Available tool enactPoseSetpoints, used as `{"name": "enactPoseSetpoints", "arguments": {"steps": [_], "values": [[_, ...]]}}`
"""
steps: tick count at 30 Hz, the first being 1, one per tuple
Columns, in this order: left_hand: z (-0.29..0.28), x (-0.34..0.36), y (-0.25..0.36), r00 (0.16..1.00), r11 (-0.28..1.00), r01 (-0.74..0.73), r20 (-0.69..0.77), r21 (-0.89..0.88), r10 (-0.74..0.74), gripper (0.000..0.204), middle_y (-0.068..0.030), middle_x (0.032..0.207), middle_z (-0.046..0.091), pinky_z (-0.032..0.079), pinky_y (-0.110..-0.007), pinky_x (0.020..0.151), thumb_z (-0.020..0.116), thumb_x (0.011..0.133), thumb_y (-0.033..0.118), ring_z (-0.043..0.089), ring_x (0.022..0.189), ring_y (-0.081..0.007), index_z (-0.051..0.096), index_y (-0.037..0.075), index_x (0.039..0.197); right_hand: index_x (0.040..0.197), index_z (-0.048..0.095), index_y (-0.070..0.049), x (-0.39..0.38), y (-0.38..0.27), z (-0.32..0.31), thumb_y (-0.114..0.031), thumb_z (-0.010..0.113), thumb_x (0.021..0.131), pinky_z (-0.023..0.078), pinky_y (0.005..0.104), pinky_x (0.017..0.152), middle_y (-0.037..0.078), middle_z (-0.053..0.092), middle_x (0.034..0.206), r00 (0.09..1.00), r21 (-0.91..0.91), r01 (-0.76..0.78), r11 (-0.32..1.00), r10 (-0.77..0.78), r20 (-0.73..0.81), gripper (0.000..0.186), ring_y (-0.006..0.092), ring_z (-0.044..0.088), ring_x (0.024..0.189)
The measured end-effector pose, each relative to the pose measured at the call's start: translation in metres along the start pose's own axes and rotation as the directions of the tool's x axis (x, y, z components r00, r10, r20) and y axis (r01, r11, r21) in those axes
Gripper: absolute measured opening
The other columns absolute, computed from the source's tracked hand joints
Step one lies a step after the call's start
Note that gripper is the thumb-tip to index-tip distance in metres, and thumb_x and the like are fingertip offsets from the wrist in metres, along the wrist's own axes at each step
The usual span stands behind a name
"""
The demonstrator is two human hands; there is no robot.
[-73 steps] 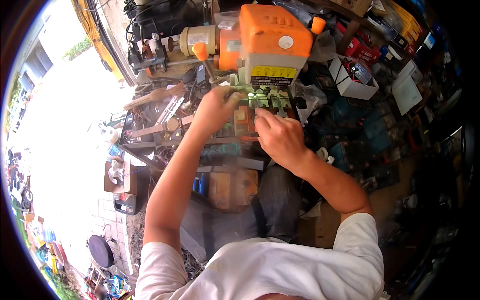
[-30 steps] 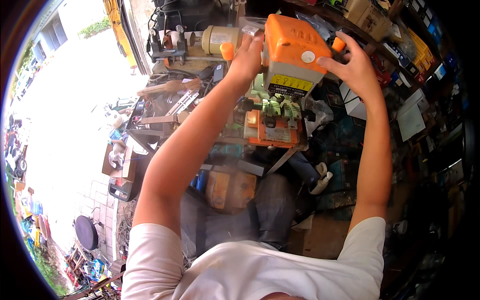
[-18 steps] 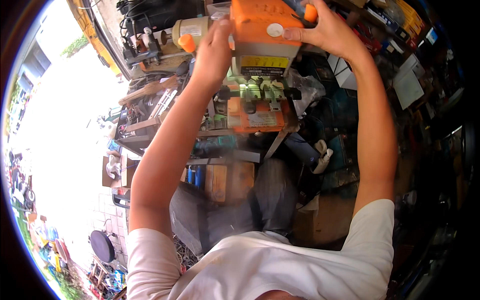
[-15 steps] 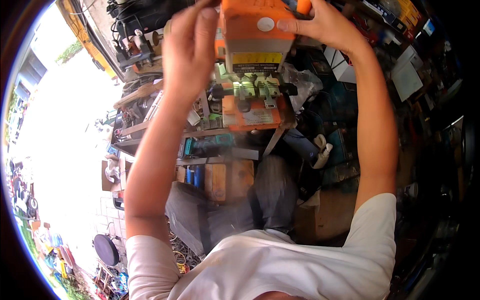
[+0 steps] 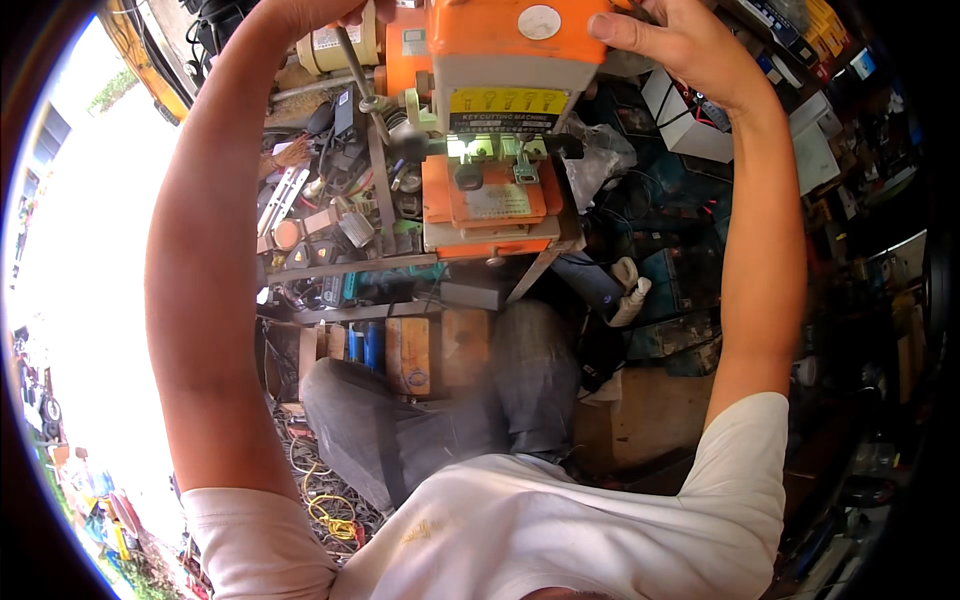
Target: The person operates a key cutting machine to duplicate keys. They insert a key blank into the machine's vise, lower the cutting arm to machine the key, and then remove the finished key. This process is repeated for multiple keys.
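Note:
In front of me stands an orange and grey key cutting machine [image 5: 510, 95] with a yellow label. Below its housing, a lit pair of clamps holds a silver key [image 5: 525, 165]. My right hand [image 5: 680, 45] grips the housing's upper right corner, its thumb on the orange front and its other fingers partly hidden behind. My left hand [image 5: 310, 12] is at the top edge by the machine's left side, above a metal lever [image 5: 360, 75]. The picture's edge cuts off most of its fingers, so its grip is unclear.
The machine rests on a metal-framed stand [image 5: 390, 262], with loose tools and parts to its left. Wooden blocks [image 5: 408, 355] are beneath, near my knees. A white box [image 5: 690, 125] and a clear plastic bag [image 5: 598, 165] lie to the right. Tangled wires [image 5: 325, 500] cover the lower left.
My left hand has moved up and left, away from the housing's front, uncovering the lever and the tools. My right hand stays at the upper right corner. The view has shifted slightly.

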State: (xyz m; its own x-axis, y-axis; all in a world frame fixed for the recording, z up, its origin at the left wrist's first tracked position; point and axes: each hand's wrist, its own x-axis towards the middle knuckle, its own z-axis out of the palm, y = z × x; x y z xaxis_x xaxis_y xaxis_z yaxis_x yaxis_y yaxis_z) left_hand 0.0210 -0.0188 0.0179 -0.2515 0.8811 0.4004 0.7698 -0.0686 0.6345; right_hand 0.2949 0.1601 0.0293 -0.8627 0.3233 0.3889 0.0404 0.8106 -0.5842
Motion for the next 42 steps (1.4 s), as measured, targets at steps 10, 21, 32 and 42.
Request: {"name": "enactPoseSetpoints", "arguments": {"steps": [10, 21, 32, 42], "values": [[-0.003, 0.023, -0.029, 0.999, 0.998, -0.04, 0.005, -0.046, 0.04, 0.079, 0.0013, 0.057, 0.053, 0.04, -0.026, 0.047, 0.077, 0.085, 0.062, 0.047, 0.048, -0.0065, 0.067, 0.001, 0.134, 0.111, 0.051, -0.004, -0.011, -0.018, 0.011, -0.04, 0.087, 0.085, 0.042, 0.0269, 0.068, 0.0, 0.046, 0.091, 0.995, -0.011, -0.047, 0.999, 0.046, -0.084, 0.058, 0.01, 0.047, 0.079], [-0.002, 0.022, -0.028, 0.997, 0.997, -0.072, 0.002, -0.032, 0.072, 0.082, 0.0021, 0.057, 0.054, 0.039, -0.025, 0.045, 0.075, 0.083, 0.066, 0.047, 0.047, -0.0059, 0.068, 0.001, 0.133, 0.095, 0.055, -0.005, -0.026, -0.014, 0.03, -0.034, 0.085, 0.089, 0.042, 0.0279, 0.065, -0.003, 0.047, 0.083, 0.958, -0.069, 0.072, 0.995, -0.088, -0.274, 0.042, 0.0088, 0.043, 0.075], [-0.002, 0.019, -0.025, 0.997, 0.996, -0.078, 0.009, -0.042, 0.078, 0.084, 0.0023, 0.054, 0.052, 0.038, -0.026, 0.045, 0.075, 0.082, 0.067, 0.046, 0.046, -0.0059, 0.068, -0.001, 0.132, 0.093, 0.053, -0.005, -0.027, -0.013, 0.036, -0.035, 0.085, 0.088, 0.041, 0.0282, 0.064, -0.003, 0.043, 0.08, 0.936, -0.113, 0.014, 0.994, -0.052, -0.347, 0.045, 0.0093, 0.041, 0.073], [0.0, 0.022, -0.028, 0.998, 0.998, -0.052, -0.04, -0.033, 0.05, 0.085, 0.001, 0.054, 0.052, 0.04, -0.027, 0.046, 0.078, 0.081, 0.066, 0.047, 0.046, -0.0069, 0.068, -0.001, 0.131, 0.093, 0.053, -0.004, -0.028, -0.016, 0.038, -0.036, 0.085, 0.088, 0.042, 0.0288, 0.064, -0.002, 0.045, 0.078, 0.928, -0.128, 0.006, 0.992, -0.054, -0.37, 0.045, 0.0098, 0.044, 0.072]]}}
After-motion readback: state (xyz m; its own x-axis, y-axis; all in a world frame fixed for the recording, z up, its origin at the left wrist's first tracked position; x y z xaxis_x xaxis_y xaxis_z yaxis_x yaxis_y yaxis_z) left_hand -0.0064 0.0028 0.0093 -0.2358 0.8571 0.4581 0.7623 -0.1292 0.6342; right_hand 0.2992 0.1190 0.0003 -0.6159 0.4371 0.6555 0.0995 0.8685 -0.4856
